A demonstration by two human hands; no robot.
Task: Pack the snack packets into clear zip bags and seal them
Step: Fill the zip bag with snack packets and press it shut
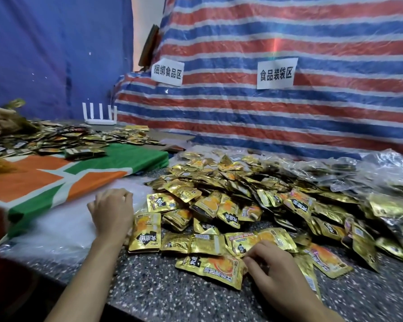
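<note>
Along the right side of the speckled counter [163,298] lie clear zip bags [382,177] already stuffed with gold packets, their crinkled plastic catching the light. A flat stack of empty clear bags [61,228] sits at the near left, partly over a green and orange cloth [56,180]. Between them spreads a loose heap of gold snack packets [237,189], thinning toward the near edge. The left hand [112,211] rests knuckles up on the empty clear bags, just beside the heap, with its fingers curled down. Whether they grip a bag cannot be told. The right hand [273,267] lies at the heap's near edge, and its curled fingertips [248,260] pinch the right end of the nearest packet [209,268], which lies flat on the counter; the thumb is hidden. Farther left, a second scatter of packets [56,138] covers the cloth's far end, with a white router [99,116] behind it. A striped tarp [265,117] carrying paper signs [275,73] forms the backdrop.
</note>
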